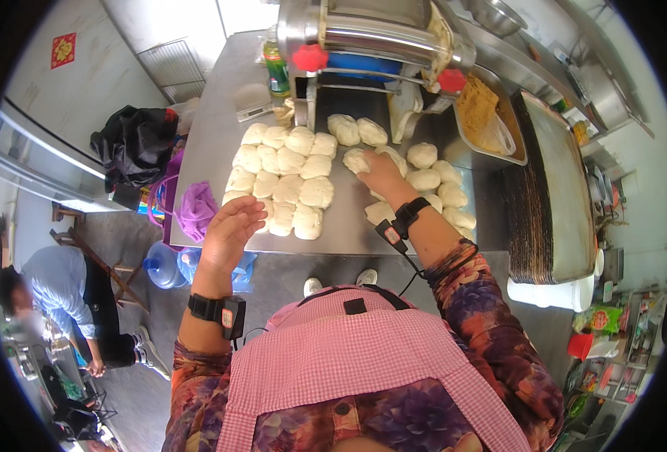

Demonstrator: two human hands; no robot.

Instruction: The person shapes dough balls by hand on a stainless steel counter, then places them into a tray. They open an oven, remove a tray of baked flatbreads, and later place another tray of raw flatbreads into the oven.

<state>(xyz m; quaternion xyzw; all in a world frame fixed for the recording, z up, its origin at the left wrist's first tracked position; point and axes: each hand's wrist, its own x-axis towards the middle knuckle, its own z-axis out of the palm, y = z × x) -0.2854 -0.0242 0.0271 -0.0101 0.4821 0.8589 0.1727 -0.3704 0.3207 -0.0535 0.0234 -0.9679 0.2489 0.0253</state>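
Observation:
My right hand [383, 179] reaches over the steel table [341, 239], its fingers closed around a pale dough ball [355, 160] in the gap between two groups. To its left, dough balls [288, 164] sit in a tight block, touching one another. On its right lies a looser group of dough balls [424, 180], partly covered by my hand and wrist. Two more dough pieces [357, 130] rest farther back. My left hand [233, 228] hovers at the block's near left corner, fingers stretched out and holding nothing.
A steel roller machine [378, 34] with red knobs stands at the back. Near it are a green bottle [276, 69] and a scale [253, 101]. Rightward are a metal pan [515, 155] and stacked trays [559, 188]. A purple bag [196, 212] hangs left; another person [66, 294] bends beyond.

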